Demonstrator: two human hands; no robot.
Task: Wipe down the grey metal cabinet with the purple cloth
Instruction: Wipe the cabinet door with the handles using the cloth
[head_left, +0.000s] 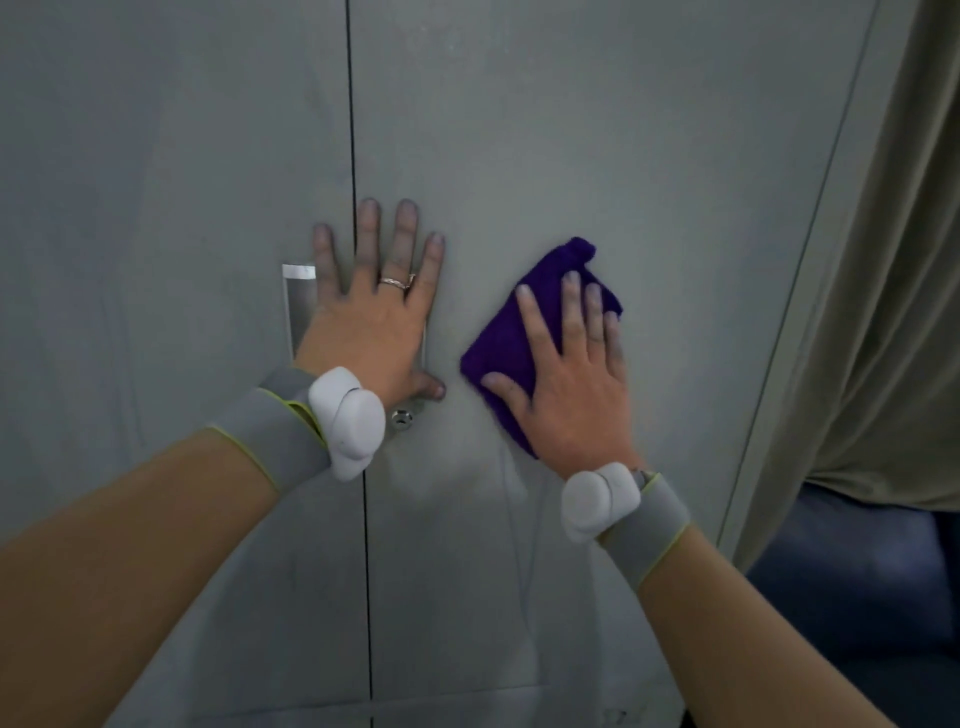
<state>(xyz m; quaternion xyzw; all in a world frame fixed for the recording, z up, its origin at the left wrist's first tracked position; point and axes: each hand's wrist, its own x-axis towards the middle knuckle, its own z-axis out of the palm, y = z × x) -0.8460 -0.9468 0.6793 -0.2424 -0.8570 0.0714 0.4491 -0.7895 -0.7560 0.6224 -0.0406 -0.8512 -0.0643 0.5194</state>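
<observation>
The grey metal cabinet (597, 130) fills the view, its two doors meeting at a dark vertical seam. My right hand (571, 374) lies flat with fingers spread on the folded purple cloth (504, 343), pressing it against the right door. My left hand (374, 312) rests flat with straight fingers across the seam, covering most of the recessed metal handles (298, 306). A small round keyhole lock (402, 418) sits just below my left thumb. Both wrists wear grey bands with white pods.
A beige curtain (893, 312) hangs along the cabinet's right edge. Below it at the lower right is something dark blue (857, 597). The cabinet's bottom edge shows near the frame's lower border.
</observation>
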